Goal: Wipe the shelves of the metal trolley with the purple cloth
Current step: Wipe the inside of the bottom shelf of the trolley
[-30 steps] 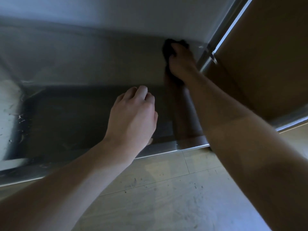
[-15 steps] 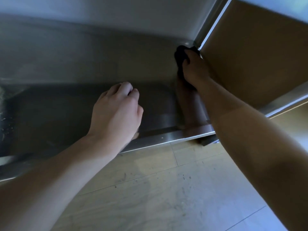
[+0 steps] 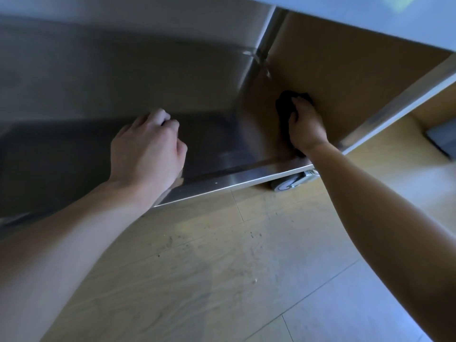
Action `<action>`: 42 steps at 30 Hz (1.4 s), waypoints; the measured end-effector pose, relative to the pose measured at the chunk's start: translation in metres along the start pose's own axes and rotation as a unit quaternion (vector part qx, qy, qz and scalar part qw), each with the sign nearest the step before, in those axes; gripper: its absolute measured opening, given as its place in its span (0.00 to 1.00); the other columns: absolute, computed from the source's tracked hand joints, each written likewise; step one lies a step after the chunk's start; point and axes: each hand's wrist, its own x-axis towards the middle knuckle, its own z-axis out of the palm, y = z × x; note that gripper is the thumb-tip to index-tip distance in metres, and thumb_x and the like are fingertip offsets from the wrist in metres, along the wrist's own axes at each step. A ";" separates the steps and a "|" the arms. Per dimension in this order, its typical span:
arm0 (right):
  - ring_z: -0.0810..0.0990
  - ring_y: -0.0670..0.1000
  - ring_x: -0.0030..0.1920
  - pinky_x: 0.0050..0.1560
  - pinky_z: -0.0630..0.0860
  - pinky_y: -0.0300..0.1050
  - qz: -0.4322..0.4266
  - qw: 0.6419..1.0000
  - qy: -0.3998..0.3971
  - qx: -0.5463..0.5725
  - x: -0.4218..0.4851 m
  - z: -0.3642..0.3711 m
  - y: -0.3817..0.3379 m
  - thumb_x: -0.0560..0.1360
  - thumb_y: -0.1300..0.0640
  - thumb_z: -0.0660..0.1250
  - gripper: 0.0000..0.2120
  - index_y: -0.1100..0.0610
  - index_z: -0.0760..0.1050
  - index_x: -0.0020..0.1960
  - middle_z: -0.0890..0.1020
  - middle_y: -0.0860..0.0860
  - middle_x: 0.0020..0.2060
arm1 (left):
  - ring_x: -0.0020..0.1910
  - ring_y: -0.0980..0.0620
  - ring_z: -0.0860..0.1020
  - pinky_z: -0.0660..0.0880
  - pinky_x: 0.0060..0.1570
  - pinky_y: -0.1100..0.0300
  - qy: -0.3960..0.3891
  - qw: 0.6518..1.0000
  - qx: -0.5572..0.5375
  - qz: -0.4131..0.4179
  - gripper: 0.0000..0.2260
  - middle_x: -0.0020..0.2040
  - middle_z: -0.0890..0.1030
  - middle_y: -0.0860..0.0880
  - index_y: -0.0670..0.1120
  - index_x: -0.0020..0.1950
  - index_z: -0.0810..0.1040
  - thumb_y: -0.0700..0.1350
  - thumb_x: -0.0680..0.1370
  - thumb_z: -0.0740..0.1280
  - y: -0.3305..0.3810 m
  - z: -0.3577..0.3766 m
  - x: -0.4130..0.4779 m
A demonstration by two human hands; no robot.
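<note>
The metal trolley's bottom shelf (image 3: 217,149) lies low in front of me, dark and shiny, with a bright front lip (image 3: 237,180). My right hand (image 3: 306,124) presses the purple cloth (image 3: 283,107), which looks almost black in the shade, onto the shelf's right end near the front corner. My left hand (image 3: 148,149) is curled into a loose fist and rests on the shelf's front edge, holding nothing. An upper shelf crosses the top of the view.
A trolley post (image 3: 266,43) rises at the back right corner. A grey caster wheel (image 3: 288,185) sits under the front right corner. Wooden floor (image 3: 222,267) with dark specks spreads below. A grey flat object (image 3: 444,139) lies at the far right.
My right hand has dragged the cloth from the back right corner forward along the shelf's right end. The view has swung left, and my left hand has stayed on the front edge.
</note>
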 end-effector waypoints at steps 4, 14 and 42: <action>0.63 0.56 0.74 0.74 0.59 0.47 -0.001 1.000 -0.002 -0.005 -0.023 -0.009 0.005 0.81 0.62 0.54 0.21 0.60 0.64 0.74 0.65 0.56 0.75 | 0.48 0.45 0.80 0.78 0.45 0.50 0.012 0.996 -0.086 -0.034 0.10 0.58 0.79 0.56 0.49 0.53 0.82 0.45 0.76 0.63 -0.007 -0.010 -0.002; 0.59 0.57 0.76 0.76 0.56 0.52 -0.012 0.999 -0.044 0.002 -0.049 -0.002 -0.053 0.81 0.60 0.53 0.22 0.58 0.62 0.76 0.63 0.55 0.76 | 0.52 0.45 0.79 0.75 0.46 0.53 0.005 1.000 -0.011 -0.023 0.11 0.59 0.79 0.57 0.51 0.55 0.81 0.46 0.76 0.62 -0.069 -0.061 -0.026; 0.65 0.54 0.73 0.75 0.58 0.46 -0.329 0.931 -0.122 0.101 -0.144 0.045 -0.321 0.81 0.60 0.57 0.21 0.57 0.66 0.74 0.68 0.53 0.74 | 0.51 0.39 0.75 0.70 0.39 0.50 -0.118 0.971 0.141 -0.154 0.08 0.55 0.74 0.40 0.39 0.48 0.78 0.41 0.77 0.62 -0.179 -0.170 -0.120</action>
